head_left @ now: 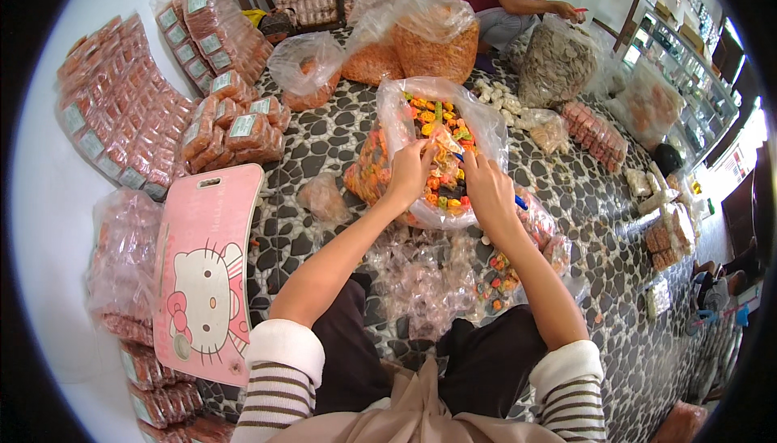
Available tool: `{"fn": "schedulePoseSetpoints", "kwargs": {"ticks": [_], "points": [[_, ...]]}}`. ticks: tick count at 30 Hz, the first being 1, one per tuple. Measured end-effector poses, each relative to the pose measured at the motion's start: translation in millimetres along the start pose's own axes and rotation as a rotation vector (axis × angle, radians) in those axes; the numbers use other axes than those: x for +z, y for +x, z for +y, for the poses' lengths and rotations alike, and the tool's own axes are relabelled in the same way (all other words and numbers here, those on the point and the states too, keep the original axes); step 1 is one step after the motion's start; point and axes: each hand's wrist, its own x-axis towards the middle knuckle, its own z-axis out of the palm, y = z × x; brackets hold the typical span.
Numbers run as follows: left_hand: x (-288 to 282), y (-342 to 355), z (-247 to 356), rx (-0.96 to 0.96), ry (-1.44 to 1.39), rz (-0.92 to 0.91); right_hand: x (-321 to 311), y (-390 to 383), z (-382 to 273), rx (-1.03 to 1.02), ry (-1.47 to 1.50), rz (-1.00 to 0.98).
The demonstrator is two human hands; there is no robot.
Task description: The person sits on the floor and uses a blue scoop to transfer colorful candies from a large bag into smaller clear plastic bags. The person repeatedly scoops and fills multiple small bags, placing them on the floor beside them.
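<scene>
A large clear plastic bag (394, 111) stands open in front of me, full of small orange, yellow, red and dark snack pieces (422, 109). Both of my hands are over its mouth. With its fingers pinched, my left hand (411, 174) holds a small clear plastic packet (443, 142) that seems to have some orange pieces in it. My right hand (490, 192) is closed around a slim blue stick-like tool (520, 202), whose other end shows by the packet. The tool's exact kind is hidden by my fingers.
Empty clear packets (421, 281) lie before my knees, with filled packets (538, 220) to their right. A pink folding table (206, 281) leans at left beside stacked packs (129, 111). Big snack bags (437, 38) stand behind. A co-worker (506, 2) sits by a grey-filled bag (558, 62).
</scene>
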Motion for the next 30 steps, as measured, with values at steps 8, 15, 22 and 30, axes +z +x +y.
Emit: {"fn": "schedulePoseSetpoints", "kwargs": {"ticks": [8, 15, 22, 30], "points": [[-5, 7, 1, -0.155, -0.216, 0.013, 23, -11, 19, -0.023, -0.006, -0.02], [-37, 14, -5, -0.305, -0.577, 0.066, 42, -40, 56, 0.181, -0.039, -0.292], [-13, 3, -14, -0.429, -0.556, -0.157, 45, -20, 38, 0.391, 0.693, -0.02], [-3, -5, -16, -0.336, -0.518, -0.303, 46, -9, 20, 0.484, 0.908, -0.198]]}}
